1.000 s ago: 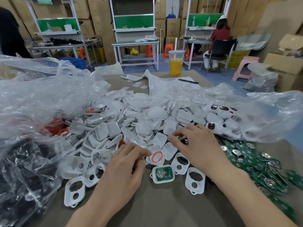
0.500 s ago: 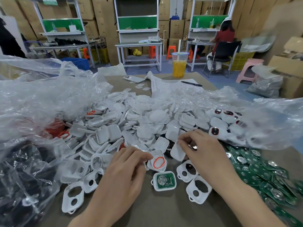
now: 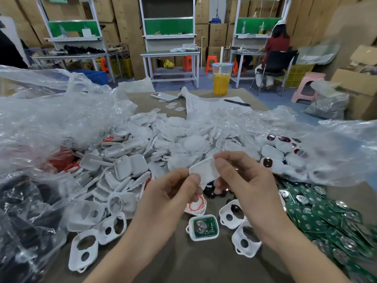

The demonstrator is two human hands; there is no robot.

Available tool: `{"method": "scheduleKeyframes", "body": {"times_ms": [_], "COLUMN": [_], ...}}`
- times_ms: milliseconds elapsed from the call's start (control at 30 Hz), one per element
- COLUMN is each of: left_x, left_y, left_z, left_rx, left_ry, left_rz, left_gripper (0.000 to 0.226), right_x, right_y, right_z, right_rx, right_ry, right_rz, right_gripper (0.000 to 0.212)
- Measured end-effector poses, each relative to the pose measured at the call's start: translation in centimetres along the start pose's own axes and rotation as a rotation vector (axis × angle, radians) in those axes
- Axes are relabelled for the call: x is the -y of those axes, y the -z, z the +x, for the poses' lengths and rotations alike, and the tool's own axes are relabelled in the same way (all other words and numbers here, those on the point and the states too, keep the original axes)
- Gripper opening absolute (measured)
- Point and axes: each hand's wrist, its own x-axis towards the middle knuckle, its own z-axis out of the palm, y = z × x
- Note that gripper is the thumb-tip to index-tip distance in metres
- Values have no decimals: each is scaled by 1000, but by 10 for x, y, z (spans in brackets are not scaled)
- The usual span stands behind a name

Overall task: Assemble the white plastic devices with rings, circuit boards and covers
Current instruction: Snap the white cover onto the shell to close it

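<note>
Both hands hold one white plastic cover (image 3: 205, 172) lifted above the table. My left hand (image 3: 173, 196) pinches its lower left edge, and my right hand (image 3: 242, 180) pinches its upper right edge. Below them on the brown table lies a white shell with a red ring (image 3: 196, 207) and a white shell fitted with a green circuit board (image 3: 204, 226). White frames with two holes (image 3: 232, 216) lie beside these. A big heap of white covers (image 3: 163, 144) fills the middle of the table. Loose green circuit boards (image 3: 322, 217) lie to the right.
Crumpled clear plastic bags (image 3: 51, 123) rise at the left and right of the heap. Finished devices with dark windows (image 3: 273, 158) sit at the right. A cup of orange drink (image 3: 221, 80), a phone (image 3: 164, 97), a paper and a pen (image 3: 236, 102) stand at the far edge.
My right hand picked a white cover out of the heap and lifted it. My left hand left the shell with the red ring on the table and rose to take the cover's other edge.
</note>
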Motion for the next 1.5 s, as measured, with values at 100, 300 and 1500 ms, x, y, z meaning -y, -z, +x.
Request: {"method": "scheduleKeyframes", "body": {"times_ms": [100, 300, 1500], "left_x": [-1, -2, 6], "left_y": [1, 3, 5], "left_z": [3, 1, -2], "left_rx": [-1, -21, -34], "left_ry": [52, 111, 34], "left_rz": [-62, -147, -292], "left_gripper": [29, 33, 24], "right_x": [-4, -10, -8], "right_y": [-1, 2, 6], "right_z": [3, 5, 3], "right_rx": [45, 144, 207], "right_ry": [-147, -241, -273], "right_rz": [171, 370, 234], "right_gripper": [27, 44, 16]}}
